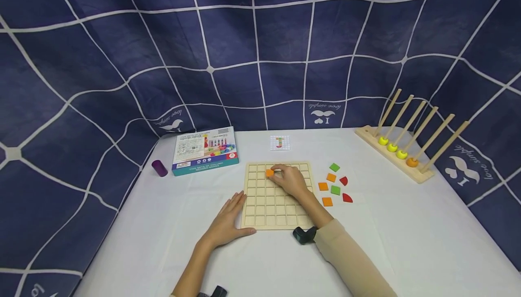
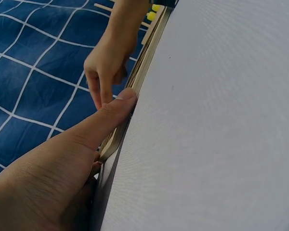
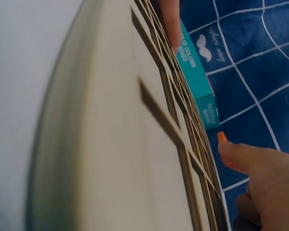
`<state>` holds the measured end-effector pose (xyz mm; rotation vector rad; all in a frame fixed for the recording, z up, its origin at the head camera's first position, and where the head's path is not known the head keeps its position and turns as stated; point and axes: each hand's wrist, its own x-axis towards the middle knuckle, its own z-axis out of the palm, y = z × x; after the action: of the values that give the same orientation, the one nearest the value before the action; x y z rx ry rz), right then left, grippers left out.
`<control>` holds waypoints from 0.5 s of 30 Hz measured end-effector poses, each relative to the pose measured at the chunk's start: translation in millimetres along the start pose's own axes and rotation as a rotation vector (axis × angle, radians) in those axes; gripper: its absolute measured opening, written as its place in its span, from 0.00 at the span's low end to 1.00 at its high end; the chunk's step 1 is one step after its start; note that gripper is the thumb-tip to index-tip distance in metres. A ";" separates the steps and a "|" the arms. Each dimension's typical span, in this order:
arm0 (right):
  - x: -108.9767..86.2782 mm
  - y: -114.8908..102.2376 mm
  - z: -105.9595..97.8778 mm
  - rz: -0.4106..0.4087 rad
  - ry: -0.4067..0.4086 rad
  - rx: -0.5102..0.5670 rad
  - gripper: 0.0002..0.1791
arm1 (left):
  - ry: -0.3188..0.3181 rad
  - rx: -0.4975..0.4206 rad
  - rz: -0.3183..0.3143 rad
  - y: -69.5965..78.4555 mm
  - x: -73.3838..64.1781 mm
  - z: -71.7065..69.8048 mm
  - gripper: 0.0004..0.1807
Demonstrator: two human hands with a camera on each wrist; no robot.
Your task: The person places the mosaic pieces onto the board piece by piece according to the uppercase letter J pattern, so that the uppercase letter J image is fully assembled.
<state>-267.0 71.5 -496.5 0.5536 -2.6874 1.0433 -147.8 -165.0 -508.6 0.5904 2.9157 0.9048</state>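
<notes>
A square wooden grid board (image 1: 260, 209) lies on the white table in the head view. My right hand (image 1: 291, 181) is over its upper part, pinching an orange square tile (image 1: 269, 173) between thumb and fingertips. In the right wrist view the orange tile (image 3: 222, 137) shows at the thumb tip. My left hand (image 1: 228, 222) rests at the board's lower left, its fingers extended along the left edge and its thumb by the near edge. To the right of the board lie loose orange, green and red tiles (image 1: 335, 190), both squares and quarter-circles.
A small card (image 1: 280, 143) with a coloured J on a grid lies behind the board. Back left are a teal-edged box (image 1: 205, 150) and a purple cylinder (image 1: 159, 168). On the right stands a wooden peg rack (image 1: 395, 154) with yellow and orange beads.
</notes>
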 end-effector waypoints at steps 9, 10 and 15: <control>2.2 2.0 5.5 0.004 -0.023 -0.048 0.17 | -0.009 0.013 0.002 -0.5 0.4 0.0 0.59; 2.5 2.1 5.7 0.003 -0.028 -0.054 0.17 | -0.010 0.014 0.002 -0.5 0.4 -0.1 0.59; 3.0 2.9 5.6 0.007 -0.040 -0.064 0.17 | -0.013 0.011 -0.003 -0.3 0.7 0.3 0.58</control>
<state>-271.2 68.8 -501.4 0.5587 -2.7481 0.9548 -148.5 -164.8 -509.0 0.5902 2.9106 0.8819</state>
